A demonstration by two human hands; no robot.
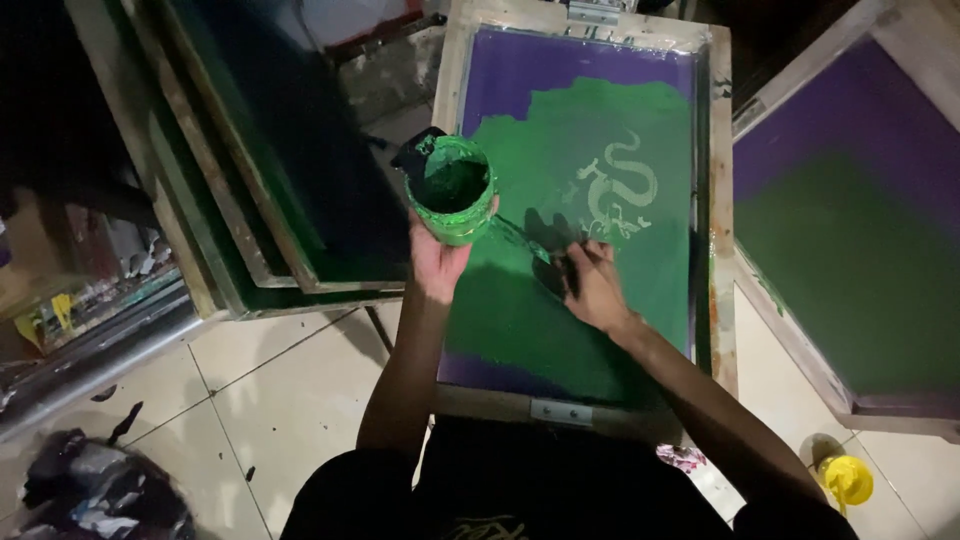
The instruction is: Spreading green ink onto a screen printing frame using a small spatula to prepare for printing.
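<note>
Left hand (437, 262) is gripping a green ink tub (452, 190); right hand (592, 285) is holding a scraper (535, 262) on the screen (600, 180). Tilting tub may be spilling ink.

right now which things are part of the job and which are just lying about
In use: ink tub in left hand; spatula in right hand; centre screen.
Lying about: right screen, stacked frames, yellow cup, rags.
</note>
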